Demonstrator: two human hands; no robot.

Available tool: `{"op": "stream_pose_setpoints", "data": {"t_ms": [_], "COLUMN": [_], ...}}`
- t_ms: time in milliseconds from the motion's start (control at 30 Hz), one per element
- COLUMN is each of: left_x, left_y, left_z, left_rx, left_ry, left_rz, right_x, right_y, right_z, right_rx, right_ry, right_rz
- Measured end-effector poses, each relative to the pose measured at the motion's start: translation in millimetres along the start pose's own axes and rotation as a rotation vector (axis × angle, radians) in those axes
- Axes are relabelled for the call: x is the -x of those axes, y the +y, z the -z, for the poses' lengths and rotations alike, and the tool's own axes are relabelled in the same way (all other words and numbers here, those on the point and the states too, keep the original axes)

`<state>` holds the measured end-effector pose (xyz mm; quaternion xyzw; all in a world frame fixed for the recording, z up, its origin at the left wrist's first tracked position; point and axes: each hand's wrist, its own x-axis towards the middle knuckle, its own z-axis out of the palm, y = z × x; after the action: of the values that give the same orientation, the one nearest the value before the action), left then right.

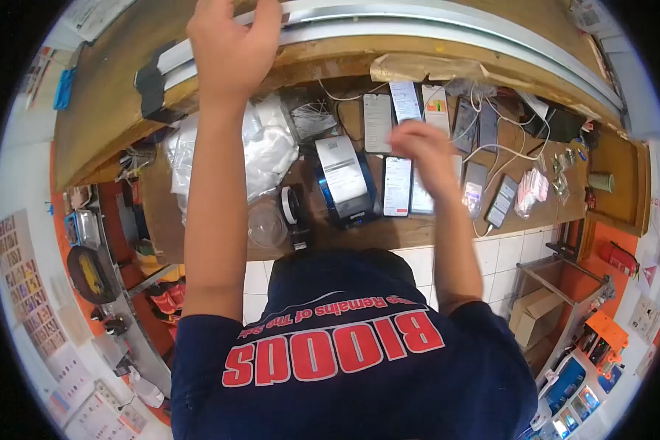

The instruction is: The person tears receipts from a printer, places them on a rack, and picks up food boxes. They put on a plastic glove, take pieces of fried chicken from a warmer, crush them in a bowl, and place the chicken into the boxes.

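My left hand (235,48) is raised at the metal rail (411,11) along the upper shelf edge, thumb apart from the fingers; its fingertips are cut off by the frame's top. Blurred by motion, my right hand (425,150) hangs over the phones on the wooden desk, its fingers smeared. Just below it lies a lit phone (397,187), and behind it a phone with a pale screen (377,123). Between my arms stands a black and blue label printer (356,209) with a printed paper label (340,169) on top.
Clear plastic bags (268,150) lie at the desk's left, near a round clear container (267,224) and a black device with a white ring (292,205). White cables (517,152) cross several phones on the right. A wooden shelf (125,95) overhangs the desk.
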<state>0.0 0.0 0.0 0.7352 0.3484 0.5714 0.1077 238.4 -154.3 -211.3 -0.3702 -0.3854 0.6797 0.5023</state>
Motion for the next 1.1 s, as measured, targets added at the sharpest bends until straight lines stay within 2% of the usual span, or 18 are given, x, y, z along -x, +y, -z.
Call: {"op": "stream_pose_setpoints", "data": {"t_ms": [33, 67, 100, 167, 300, 367, 400, 500, 533, 633, 733, 767, 867, 967, 1000, 1033, 1067, 1100], "left_x": [2.0, 3.1, -13.0, -3.3, 4.8, 9.0, 20.7, 91.9, 120.6, 200.8, 257.0, 268.4, 285.3, 255.0, 245.8, 247.7, 250.7, 252.8], "left_y": [-2.6, -7.2, 13.6, 19.6, 20.2, 28.4, 27.0, 25.0, 32.4, 37.0, 51.9, 57.9, 76.6, 117.9, 129.6, 128.0, 123.7, 120.6], "left_z": [-6.2, -12.3, 13.9, 15.1, 20.4, 26.8, 35.6, 75.7, 90.3, 109.4, 123.2, 125.0, 135.0, 138.0, 134.8, 129.0, 120.0, 112.6], "left_rx": [-0.017, -0.031, -0.063, -0.118, -0.114, 0.071, 0.075, 0.126, 0.105, 0.128, 0.153, 0.176, 0.208, 0.058, 0.061, 0.067, 0.203, 0.34], "left_ry": [-0.006, -0.013, 0.01, -0.005, 0.016, 0.07, 0.08, 0.003, -0.043, -0.112, -0.244, -0.25, -0.3, -0.63, -0.734, -0.735, -0.946, -1.153], "left_rz": [0.026, 0.051, -0.087, -0.108, -0.118, -0.038, -0.043, -0.057, -0.048, 0.162, 0.322, 0.314, 0.337, -0.076, -0.198, -0.198, -0.099, 0.002], "right_x": [12.5, 5.7, -39.1, -24.7, -1.7, 14.9, 32.9, 101.3, 122.4, 152.6, 153.1, 155.4, 175.6, 172.5, 174.8, 177.2, 178.5, 178.3], "right_y": [-19.3, 40.3, 91.2, 117.8, 85.4, 63.9, 51.7, 31.7, 45.5, 89.5, 149.0, 150.3, 146.5, 114.7, 101.5, 86.3, 76.3, 69.6], "right_z": [-27.9, -11.5, -8.5, -13.1, -42.5, -37.0, -40.6, -46.3, -48.5, -67.8, -81.0, -100.2, -159.9, -171.9, -178.1, -185.4, -188.2, -182.9], "right_rx": [0.396, 0.48, 0.657, 1.202, 0.958, 0.656, 0.518, 0.535, 0.377, 0.506, 0.559, 0.726, 0.568, 0.674, 0.677, 0.487, 0.297, 0.301], "right_ry": [0.345, 0.445, 0.488, 0.553, 0.341, 0.117, 0.073, -0.058, -0.055, 0.099, 0.52, 0.524, 0.18, -0.062, -0.056, -0.067, -0.076, -0.071], "right_rz": [-0.205, -0.04, -0.049, -0.214, -0.22, 0.081, 0.102, 0.103, -0.025, -0.05, 0.069, 0.194, 0.214, 0.294, 0.29, 0.109, -0.065, -0.064]}}
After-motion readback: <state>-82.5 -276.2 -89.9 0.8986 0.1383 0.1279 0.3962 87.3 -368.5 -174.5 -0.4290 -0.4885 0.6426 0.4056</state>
